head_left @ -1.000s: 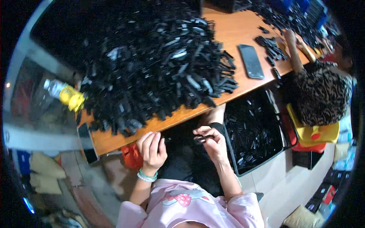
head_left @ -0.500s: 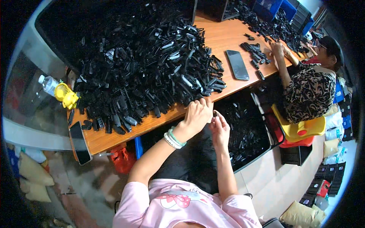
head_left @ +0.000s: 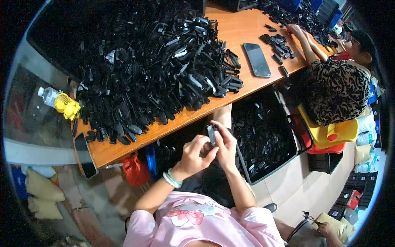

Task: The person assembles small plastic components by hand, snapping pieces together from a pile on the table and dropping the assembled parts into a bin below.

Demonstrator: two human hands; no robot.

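Note:
Below the table's front edge, a small black plastic part (head_left: pixel 211 134) with a pale grey face stands between my two hands. My right hand (head_left: pixel 225 149) pinches it between thumb and fingers. My left hand (head_left: pixel 194 154), with green and white bangles at the wrist, is closed, its fingertips meeting at the part's near end. Fingers cover some of the part, so its full shape is hidden. A big heap of similar black plastic parts (head_left: pixel 152 78) spreads over the tabletop just ahead of my hands.
On the orange wooden table (head_left: pixel 236 31) lie two phones (head_left: pixel 257 60), a yellow fan (head_left: pixel 67 106) and a bottle (head_left: pixel 48 96). A black bin (head_left: pixel 263 144) of parts stands below, right. A co-worker (head_left: pixel 339 90) handles parts at the right; another person's hand (head_left: pixel 327 230) shows lower right.
Both my hands have drawn back from the table edge toward my body, and the part between them now shows. Another person has come into view at lower right.

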